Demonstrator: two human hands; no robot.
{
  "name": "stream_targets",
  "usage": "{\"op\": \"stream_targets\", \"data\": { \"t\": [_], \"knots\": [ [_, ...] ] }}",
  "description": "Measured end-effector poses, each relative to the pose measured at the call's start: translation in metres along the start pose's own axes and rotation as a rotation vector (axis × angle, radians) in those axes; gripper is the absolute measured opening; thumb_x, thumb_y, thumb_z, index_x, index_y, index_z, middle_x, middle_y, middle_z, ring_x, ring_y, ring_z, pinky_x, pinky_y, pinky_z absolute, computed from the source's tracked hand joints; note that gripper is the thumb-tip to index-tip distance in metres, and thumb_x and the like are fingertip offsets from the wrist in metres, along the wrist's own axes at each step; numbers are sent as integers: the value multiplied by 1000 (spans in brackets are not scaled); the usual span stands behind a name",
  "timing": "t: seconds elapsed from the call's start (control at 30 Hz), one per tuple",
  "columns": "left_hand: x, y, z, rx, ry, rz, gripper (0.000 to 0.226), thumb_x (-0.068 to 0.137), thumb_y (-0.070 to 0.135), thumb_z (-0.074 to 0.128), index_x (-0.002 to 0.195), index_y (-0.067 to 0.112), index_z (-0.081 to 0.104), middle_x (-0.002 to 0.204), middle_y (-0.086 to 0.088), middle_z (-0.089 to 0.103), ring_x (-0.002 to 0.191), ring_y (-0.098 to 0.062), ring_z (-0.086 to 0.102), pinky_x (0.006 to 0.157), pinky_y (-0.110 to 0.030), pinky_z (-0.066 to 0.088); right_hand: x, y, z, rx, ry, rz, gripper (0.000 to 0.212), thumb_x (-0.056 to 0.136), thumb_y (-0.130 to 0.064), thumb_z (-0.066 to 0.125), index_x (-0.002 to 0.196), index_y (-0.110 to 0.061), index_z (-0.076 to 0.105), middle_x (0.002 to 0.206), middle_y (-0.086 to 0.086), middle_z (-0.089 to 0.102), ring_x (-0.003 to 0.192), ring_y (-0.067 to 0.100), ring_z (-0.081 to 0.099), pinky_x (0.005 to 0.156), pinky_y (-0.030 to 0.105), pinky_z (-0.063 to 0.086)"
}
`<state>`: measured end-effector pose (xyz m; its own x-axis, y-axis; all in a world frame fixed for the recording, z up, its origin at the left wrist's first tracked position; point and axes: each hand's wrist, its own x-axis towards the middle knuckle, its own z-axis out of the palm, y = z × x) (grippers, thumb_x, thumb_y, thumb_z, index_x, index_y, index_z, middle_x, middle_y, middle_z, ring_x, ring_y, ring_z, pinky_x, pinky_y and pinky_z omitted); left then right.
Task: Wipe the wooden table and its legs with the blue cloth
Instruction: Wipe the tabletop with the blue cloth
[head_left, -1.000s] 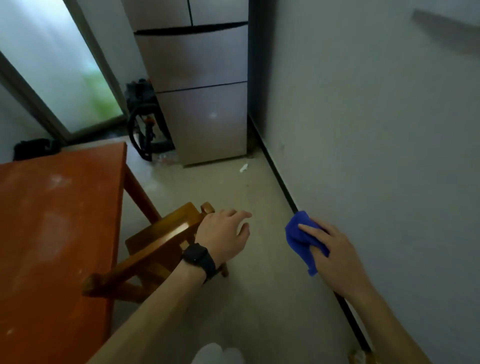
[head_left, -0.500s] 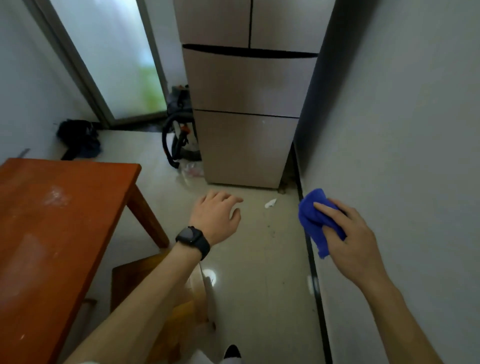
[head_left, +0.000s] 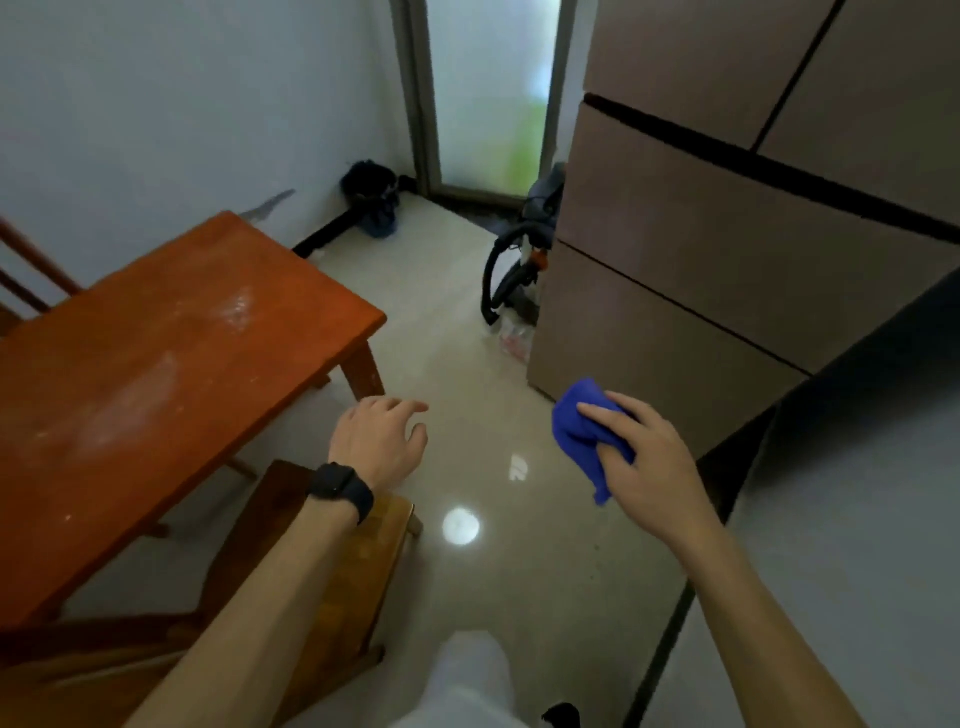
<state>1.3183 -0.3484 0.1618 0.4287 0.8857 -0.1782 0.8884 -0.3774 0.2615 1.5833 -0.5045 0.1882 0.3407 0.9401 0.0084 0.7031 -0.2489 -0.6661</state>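
Pale glossy floor tiles (head_left: 519, 415) fill the middle of a narrow room, with a tall brown refrigerator (head_left: 701, 260) on the right and a frosted glass door (head_left: 488, 93) at the back. On the left we see the orange-brown wooden desk (head_left: 156, 364), its top smeared whitish, one leg (head_left: 366, 371) showing at the near corner. The left hand (head_left: 379, 441), with a black watch (head_left: 340, 486) on its wrist, hovers near that leg, fingers loosely spread, holding nothing. The right hand (head_left: 644, 467) grips the bunched blue cloth (head_left: 576, 426) in the air, well apart from the desk. A wooden chair (head_left: 322, 571) sits under the left forearm.
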Motion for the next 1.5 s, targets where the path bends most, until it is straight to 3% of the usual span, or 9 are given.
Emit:
{"op": "stream_targets", "data": {
  "t": [0.23, 0.33, 0.7, 0.87, 1.1, 1.17, 1.27, 1.37, 1.5],
  "knots": [
    [22, -41, -13, -70, 86, -339, 42, 99, 41, 41, 140, 34, 48, 137, 2, 56, 128, -21, 47, 105, -42, 42, 140, -31, 17, 2, -293, -276, 47, 94, -9, 53, 128, -39, 61, 143, -16, 43, 124, 12, 44, 98, 24, 35],
    [55, -67, -9, -159, 92, -481, 42, 99, 41, 42, 140, 34, 47, 139, 2, 54, 130, -22, 46, 103, -43, 43, 203, -49, 41, 18, -384, -385, 47, 93, -5, 54, 128, -36, 63, 138, -19, 44, 120, 0, 41, 93, 10, 30],
    [205, -122, -26, -328, 82, -745, 43, 97, 42, 42, 139, 37, 47, 137, 2, 56, 127, -22, 48, 108, -45, 37, 406, -101, 129, -3, -729, -472, 49, 93, -3, 52, 131, -32, 61, 137, -16, 46, 118, -2, 44, 86, -7, 26],
    [268, -156, -31, -399, 102, -878, 44, 98, 44, 42, 141, 38, 45, 142, 3, 52, 130, -20, 45, 109, -45, 38, 506, -127, 186, -24, -922, -533, 49, 94, -5, 49, 133, -34, 58, 138, -14, 44, 116, -1, 48, 85, -5, 31],
    [352, -176, -49, -502, 204, -1100, 42, 99, 42, 43, 141, 37, 45, 144, 0, 49, 135, -25, 40, 114, -43, 31, 640, -175, 252, -62, -1001, -599, 53, 90, 3, 50, 137, -20, 55, 132, 0, 55, 110, 6, 49, 83, -6, 26],
    [373, -182, -49, -532, 232, -1158, 43, 99, 41, 44, 142, 36, 44, 146, 0, 46, 136, -24, 38, 115, -43, 29, 670, -194, 269, -82, -1040, -613, 48, 91, 2, 47, 136, -14, 54, 122, 1, 58, 107, 8, 52, 79, -4, 29],
    [402, -189, -39, -550, 238, -1238, 49, 99, 43, 44, 146, 35, 38, 154, -1, 37, 141, -26, 32, 116, -45, 27, 699, -230, 286, -121, -1115, -680, 32, 86, 11, 40, 112, 4, 58, 90, 13, 65, 81, 7, 57, 70, -2, 36],
    [436, -208, -28, -611, 253, -1321, 57, 99, 44, 43, 152, 35, 25, 162, -3, 18, 148, -26, 17, 120, -49, 19, 730, -260, 322, -132, -1252, -743, 25, 81, 18, 34, 96, 19, 53, 74, 23, 62, 60, -1, 52, 63, 1, 37],
    [487, -240, -13, -677, 249, -1407, 68, 99, 46, 41, 156, 35, 4, 165, -2, -7, 151, -25, -2, 121, -50, 6, 775, -287, 395, -243, -1269, -763, 38, 88, 7, 35, 118, -6, 55, 70, -2, 63, 60, -1, 55, 58, 11, 42]
  ]
}}
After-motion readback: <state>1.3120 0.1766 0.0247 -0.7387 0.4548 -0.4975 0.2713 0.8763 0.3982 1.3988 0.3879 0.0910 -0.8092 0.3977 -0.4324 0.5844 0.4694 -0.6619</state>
